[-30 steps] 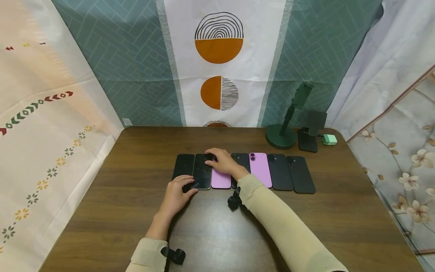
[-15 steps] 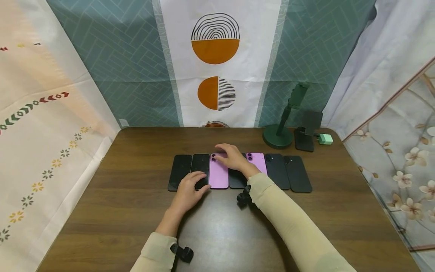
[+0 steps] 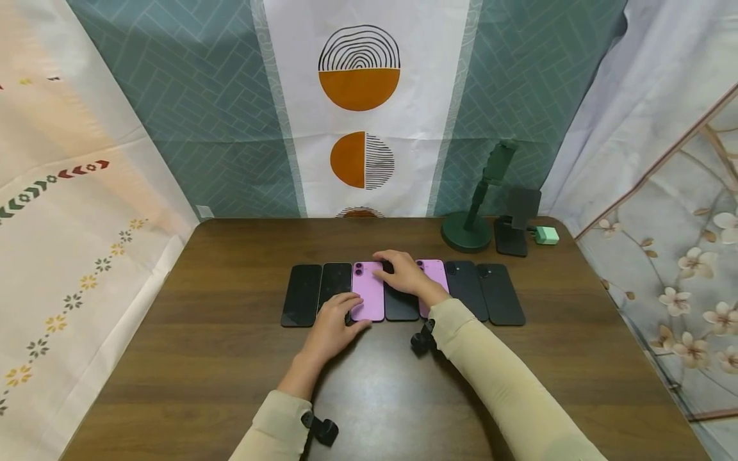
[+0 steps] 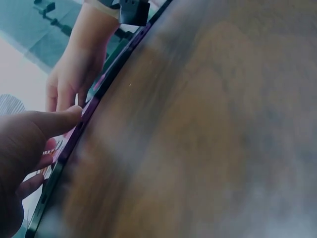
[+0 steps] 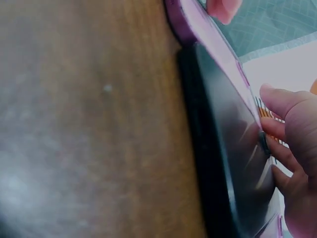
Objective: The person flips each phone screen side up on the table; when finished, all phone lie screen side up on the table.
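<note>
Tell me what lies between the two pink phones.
A single dark phone, partly hidden by the right hand, as the head view shows.

Your left hand point(image 3: 331, 324) has moved right to the left pink phone point(image 3: 369, 291); your right hand point(image 3: 408, 275) has shifted right too, baring that phone's camera lenses point(image 3: 359, 272).
</note>
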`<action>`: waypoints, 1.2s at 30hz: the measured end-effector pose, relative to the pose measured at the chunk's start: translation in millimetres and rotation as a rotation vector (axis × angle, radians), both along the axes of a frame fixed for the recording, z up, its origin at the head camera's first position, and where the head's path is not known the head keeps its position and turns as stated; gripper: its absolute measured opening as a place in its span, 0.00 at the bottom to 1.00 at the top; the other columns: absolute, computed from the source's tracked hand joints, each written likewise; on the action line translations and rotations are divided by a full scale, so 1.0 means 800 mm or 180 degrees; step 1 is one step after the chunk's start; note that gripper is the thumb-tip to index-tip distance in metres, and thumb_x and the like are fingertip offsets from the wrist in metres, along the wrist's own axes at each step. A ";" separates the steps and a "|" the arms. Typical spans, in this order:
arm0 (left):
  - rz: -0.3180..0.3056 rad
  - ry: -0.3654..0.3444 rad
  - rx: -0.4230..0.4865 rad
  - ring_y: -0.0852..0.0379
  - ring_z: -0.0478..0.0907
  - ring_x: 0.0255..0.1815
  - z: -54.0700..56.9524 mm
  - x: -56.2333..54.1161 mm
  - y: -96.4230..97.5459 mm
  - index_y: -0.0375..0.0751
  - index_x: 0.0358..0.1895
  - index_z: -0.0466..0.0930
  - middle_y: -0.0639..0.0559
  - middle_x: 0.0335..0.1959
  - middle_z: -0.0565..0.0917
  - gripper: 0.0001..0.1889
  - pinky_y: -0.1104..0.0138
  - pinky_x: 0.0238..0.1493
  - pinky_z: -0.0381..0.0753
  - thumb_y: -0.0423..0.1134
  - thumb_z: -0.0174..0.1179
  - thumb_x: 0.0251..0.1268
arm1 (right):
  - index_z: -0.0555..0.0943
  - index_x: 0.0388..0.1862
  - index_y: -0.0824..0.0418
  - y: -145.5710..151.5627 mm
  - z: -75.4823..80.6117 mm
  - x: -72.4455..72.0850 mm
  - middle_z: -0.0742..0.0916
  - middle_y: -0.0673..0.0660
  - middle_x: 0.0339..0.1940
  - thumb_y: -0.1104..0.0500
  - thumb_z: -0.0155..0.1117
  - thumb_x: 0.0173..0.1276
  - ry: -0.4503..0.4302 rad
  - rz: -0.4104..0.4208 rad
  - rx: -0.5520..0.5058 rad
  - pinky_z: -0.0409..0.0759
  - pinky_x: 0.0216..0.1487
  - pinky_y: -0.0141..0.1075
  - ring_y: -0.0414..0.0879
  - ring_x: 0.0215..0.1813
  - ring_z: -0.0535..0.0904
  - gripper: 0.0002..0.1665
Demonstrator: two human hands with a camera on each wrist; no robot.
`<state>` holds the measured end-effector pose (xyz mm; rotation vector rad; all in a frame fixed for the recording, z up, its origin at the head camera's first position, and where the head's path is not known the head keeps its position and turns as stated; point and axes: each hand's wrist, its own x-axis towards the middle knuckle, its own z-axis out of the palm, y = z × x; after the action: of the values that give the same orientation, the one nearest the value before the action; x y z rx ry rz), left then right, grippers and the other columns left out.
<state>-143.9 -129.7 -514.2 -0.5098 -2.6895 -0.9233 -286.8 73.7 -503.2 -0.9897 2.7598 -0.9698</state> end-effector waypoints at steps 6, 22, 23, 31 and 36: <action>0.0002 -0.0109 -0.0146 0.44 0.77 0.62 0.000 -0.001 0.006 0.36 0.55 0.85 0.45 0.58 0.83 0.26 0.48 0.64 0.75 0.46 0.78 0.55 | 0.79 0.65 0.64 0.000 -0.005 0.002 0.83 0.61 0.64 0.54 0.68 0.72 0.0025 0.0013 0.0097 0.68 0.72 0.51 0.55 0.68 0.75 0.27; 0.0113 0.0010 -0.0163 0.43 0.79 0.61 -0.001 0.000 0.013 0.36 0.54 0.86 0.44 0.57 0.84 0.26 0.49 0.63 0.76 0.46 0.77 0.54 | 0.80 0.65 0.63 0.004 0.002 0.005 0.84 0.60 0.63 0.56 0.70 0.70 -0.0514 -0.0232 -0.0300 0.67 0.73 0.50 0.54 0.68 0.75 0.27; 0.0106 0.0024 -0.0147 0.43 0.79 0.61 -0.001 0.001 0.014 0.36 0.54 0.86 0.44 0.57 0.84 0.25 0.48 0.62 0.77 0.46 0.77 0.55 | 0.80 0.64 0.64 0.006 0.003 0.005 0.84 0.60 0.62 0.58 0.69 0.70 -0.0585 -0.0243 -0.0401 0.67 0.73 0.50 0.54 0.68 0.76 0.25; 0.0015 0.0224 0.0063 0.42 0.82 0.57 -0.005 0.002 0.012 0.36 0.55 0.85 0.43 0.57 0.84 0.22 0.50 0.59 0.80 0.40 0.75 0.58 | 0.82 0.60 0.66 0.014 0.004 -0.004 0.85 0.62 0.58 0.74 0.56 0.69 -0.0844 -0.0133 -0.0985 0.72 0.69 0.51 0.55 0.64 0.78 0.22; -0.0044 0.0192 0.0057 0.42 0.80 0.60 -0.006 0.003 0.009 0.38 0.58 0.84 0.42 0.60 0.82 0.20 0.48 0.61 0.78 0.40 0.71 0.64 | 0.81 0.62 0.65 0.015 0.003 -0.005 0.85 0.62 0.60 0.72 0.62 0.70 -0.0903 -0.0042 -0.1035 0.73 0.68 0.50 0.55 0.63 0.79 0.22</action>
<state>-141.9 -122.1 -519.0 -0.5445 -2.6249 -0.9198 -290.9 85.4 -500.8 -0.7906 2.4276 -1.4678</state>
